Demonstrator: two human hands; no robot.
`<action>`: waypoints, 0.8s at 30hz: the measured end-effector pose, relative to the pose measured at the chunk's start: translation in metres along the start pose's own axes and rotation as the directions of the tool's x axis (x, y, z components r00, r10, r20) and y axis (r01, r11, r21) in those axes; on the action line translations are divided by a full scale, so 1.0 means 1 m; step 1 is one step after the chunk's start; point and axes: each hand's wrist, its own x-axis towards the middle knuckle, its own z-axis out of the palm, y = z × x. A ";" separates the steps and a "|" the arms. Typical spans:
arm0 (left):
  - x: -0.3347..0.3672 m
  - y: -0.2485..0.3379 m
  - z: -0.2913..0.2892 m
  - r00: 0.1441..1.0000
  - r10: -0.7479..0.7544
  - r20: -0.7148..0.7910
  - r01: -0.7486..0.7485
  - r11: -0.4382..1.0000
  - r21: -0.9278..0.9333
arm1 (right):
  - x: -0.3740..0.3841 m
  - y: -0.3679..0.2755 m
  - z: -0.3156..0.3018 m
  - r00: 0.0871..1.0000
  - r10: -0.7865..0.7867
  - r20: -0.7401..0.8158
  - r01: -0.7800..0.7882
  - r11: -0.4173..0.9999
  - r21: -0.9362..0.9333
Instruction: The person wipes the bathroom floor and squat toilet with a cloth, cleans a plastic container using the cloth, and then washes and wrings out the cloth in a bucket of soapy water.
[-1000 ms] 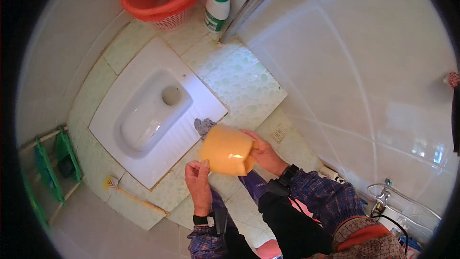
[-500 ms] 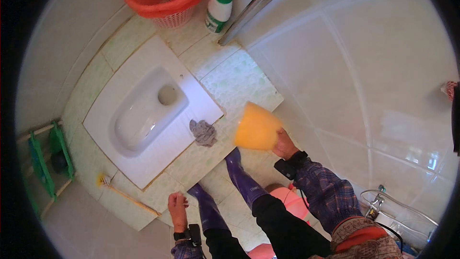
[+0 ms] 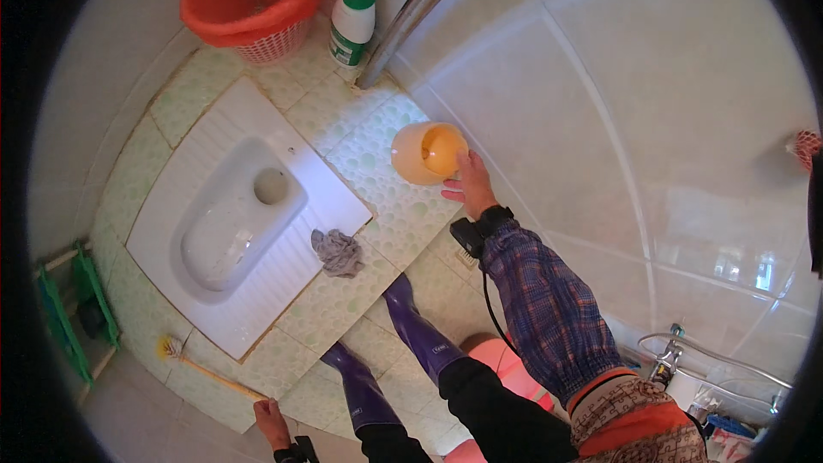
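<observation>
Fingers of the right hand (image 3: 474, 187) are holding the yellow container (image 3: 410, 153) by its rim, on the side nearest the wrist, and its mouth is facing toward the right-hand wall (image 3: 566, 189). The container is staying within the right edge of the tiled platform (image 3: 343, 313), a little beyond the near right corner; whether its underside is touching the tile, I cannot tell. Fingers of the left hand (image 3: 272, 424) are curling beside the handle end of the brush (image 3: 214, 375), close to the platform's near left corner, and I cannot tell whether they are gripping it.

Good handling, I judge, is depending on a level right wrist, because one hand is bearing the container from one side only and a loose hold would be letting it tip. A flat base on the tile, well inside the near edge, is looking steadier than a slanted one. Both arms are reaching far apart, so watching one hand at a time is seeming wiser. The grey cloth (image 3: 337, 254) is lying over the squat toilet's (image 3: 334, 193) near edge, by its right corner; keeping the container clear of it is probably helping too.
</observation>
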 end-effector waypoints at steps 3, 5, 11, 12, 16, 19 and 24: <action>0.000 0.006 -0.007 1.000 -0.016 -0.009 0.017 0.998 0.065 | 0.000 0.038 -0.021 0.995 -0.013 -0.101 0.043 0.955 0.295; 0.005 0.000 0.012 0.999 -0.035 0.004 0.035 0.995 0.093 | 0.034 0.078 -0.065 0.966 -0.197 -0.170 0.141 0.945 -0.294; 0.003 -0.021 0.009 0.993 0.095 0.067 -0.103 0.987 0.127 | 0.059 0.087 -0.029 0.748 -0.635 -0.194 0.391 0.657 -0.644; 0.003 -0.032 0.008 0.993 0.100 0.066 -0.108 0.986 0.129 | 0.063 0.087 -0.019 0.683 -0.684 -0.257 0.366 0.625 -0.690; -0.020 -0.021 0.022 0.961 -0.055 0.270 0.045 0.998 0.043 | 0.074 0.096 -0.026 0.668 -0.599 -0.442 0.222 0.727 -0.649; -0.017 -0.037 0.009 0.973 -0.045 0.224 0.041 0.999 0.021 | 0.067 0.086 0.005 0.690 -0.513 -0.511 0.161 0.797 -0.583; -0.019 -0.075 0.039 0.982 -0.058 0.179 0.081 0.989 -0.122 | 0.043 0.092 -0.020 0.809 -0.586 -0.036 0.334 0.510 -0.793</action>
